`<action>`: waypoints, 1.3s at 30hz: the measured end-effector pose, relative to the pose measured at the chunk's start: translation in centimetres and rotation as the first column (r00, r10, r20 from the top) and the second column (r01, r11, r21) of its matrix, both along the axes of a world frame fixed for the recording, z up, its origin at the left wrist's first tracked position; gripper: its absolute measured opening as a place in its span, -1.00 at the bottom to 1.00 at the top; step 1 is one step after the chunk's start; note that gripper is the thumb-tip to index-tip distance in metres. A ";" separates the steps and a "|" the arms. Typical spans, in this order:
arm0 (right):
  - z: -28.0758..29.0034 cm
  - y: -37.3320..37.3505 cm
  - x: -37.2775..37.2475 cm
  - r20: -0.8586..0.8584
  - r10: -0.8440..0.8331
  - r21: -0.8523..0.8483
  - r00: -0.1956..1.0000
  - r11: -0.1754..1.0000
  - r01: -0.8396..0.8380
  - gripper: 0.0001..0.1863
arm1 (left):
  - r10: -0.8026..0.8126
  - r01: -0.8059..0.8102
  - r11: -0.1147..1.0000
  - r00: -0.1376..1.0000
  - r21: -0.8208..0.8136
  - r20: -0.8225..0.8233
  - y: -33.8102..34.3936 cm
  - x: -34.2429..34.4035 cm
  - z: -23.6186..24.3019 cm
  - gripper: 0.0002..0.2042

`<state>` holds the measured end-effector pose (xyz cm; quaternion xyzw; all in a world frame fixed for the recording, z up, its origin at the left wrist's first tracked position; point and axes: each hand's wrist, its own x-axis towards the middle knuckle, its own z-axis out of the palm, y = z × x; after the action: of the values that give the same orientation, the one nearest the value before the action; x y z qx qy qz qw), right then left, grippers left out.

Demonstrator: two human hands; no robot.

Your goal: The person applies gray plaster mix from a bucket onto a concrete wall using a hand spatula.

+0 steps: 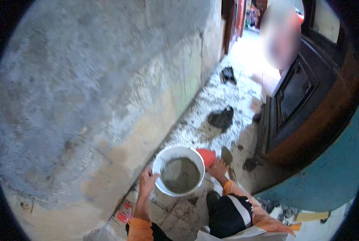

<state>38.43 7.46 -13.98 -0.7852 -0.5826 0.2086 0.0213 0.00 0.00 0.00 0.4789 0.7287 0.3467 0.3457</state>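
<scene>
A white bucket (158,187) stands in front of me, beside the wall, with wet grey mortar (181,175) in its lower part. My left hand (147,181) grips the bucket's left rim, thumb over the edge. To the right of the bucket, my right hand (218,170) is closed at the edge of a flat red piece (206,156), which is partly hidden behind the bucket; its full shape does not show. Just beyond that hand lies a small grey-brown object (226,155) that I cannot make out.
A rough plastered wall (107,100) runs along the left. Dark heaps (221,119) and a black item (228,75) lie on the dirty tiled floor (199,128). A dark wooden door (296,92) stands at the right. A blurred person (281,36) is at the bright far end.
</scene>
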 end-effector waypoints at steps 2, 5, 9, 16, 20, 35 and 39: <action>-0.8 1.4 0.2 -0.106 -0.075 0.047 0.992 0.996 0.081 0.11 | -0.021 0.023 0.999 0.998 -0.037 0.060 0.7 0.2 -2.5 -0.72; 0.2 -0.2 -0.3 -0.198 -0.113 0.110 0.974 0.984 0.137 0.02 | 0.033 -0.034 0.999 0.993 0.010 0.114 -2.5 0.8 0.9 -0.55; -1.7 0.9 -1.3 -0.321 -0.198 0.169 0.926 0.950 0.261 -0.08 | -0.034 0.140 0.962 0.911 0.233 -0.410 1.4 1.0 2.4 -0.29; 3.1 3.4 -0.7 -0.600 -0.039 0.028 0.799 0.997 0.070 -0.23 | -0.117 0.322 0.842 0.892 -0.433 0.436 -1.4 0.7 5.3 -0.47; 3.1 4.9 2.0 -0.878 0.274 0.255 0.391 0.962 -0.102 -0.52 | -0.052 0.237 0.848 0.928 -0.474 0.369 -4.2 0.2 3.5 -0.50; 47.1 -3.0 2.6 -0.785 0.361 0.180 0.503 0.910 -0.373 -0.70 | -0.025 0.089 0.915 0.986 -0.394 0.166 -7.4 9.0 33.2 -0.33; 54.3 -4.2 -0.4 -0.538 0.499 0.025 0.680 0.815 -0.579 -0.66 | -0.088 0.115 0.904 0.992 -0.411 0.085 -7.3 11.7 42.8 -0.35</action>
<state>37.98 3.24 40.35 -0.4905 -0.7427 0.4521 0.0578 11.66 -7.32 42.83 0.4203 0.7481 0.1806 0.4806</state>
